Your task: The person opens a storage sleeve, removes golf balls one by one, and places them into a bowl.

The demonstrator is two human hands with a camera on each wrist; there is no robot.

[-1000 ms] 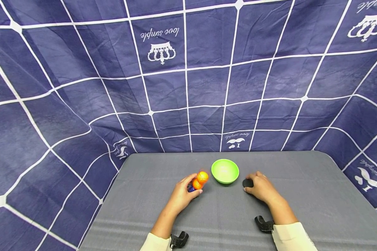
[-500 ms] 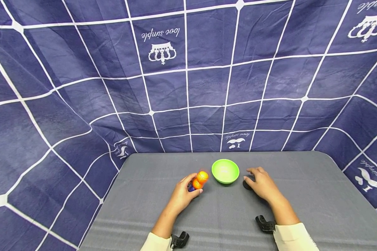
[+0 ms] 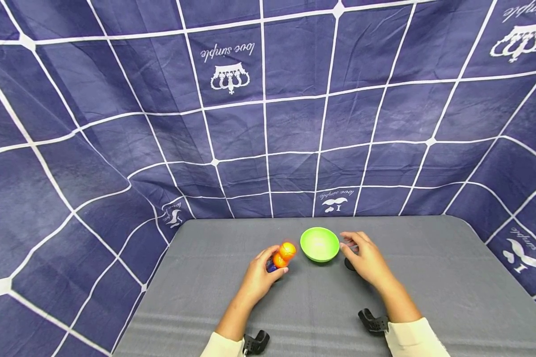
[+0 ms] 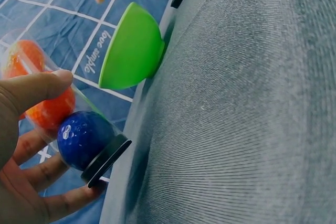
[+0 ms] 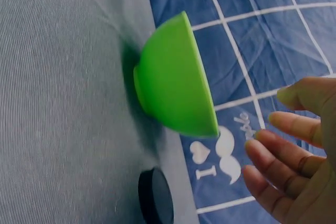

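My left hand point(image 3: 256, 280) grips a clear tube of balls point(image 3: 285, 254), held tilted over the table. Inside it, the left wrist view shows two orange balls point(image 4: 50, 109) and a blue ball point(image 4: 84, 137), with a black cap point(image 4: 106, 160) on the lower end. My right hand point(image 3: 368, 260) hovers with relaxed, spread fingers and nothing in them, just right of a light green bowl point(image 3: 320, 244). Beneath that hand a round black lid point(image 3: 349, 265) lies on the table, partly hidden in the head view; the right wrist view shows the lid point(image 5: 156, 196) near the bowl point(image 5: 173, 77).
A grey cloth-covered table point(image 3: 312, 307) carries everything. Blue curtain fabric point(image 3: 295, 124) with white lines encloses its back and sides. Black wrist mounts point(image 3: 255, 342) stick out from both forearms.
My right hand has released the black lid onto the table, opened its fingers and moved up and left towards the bowl. The left hand still holds the tube in place.
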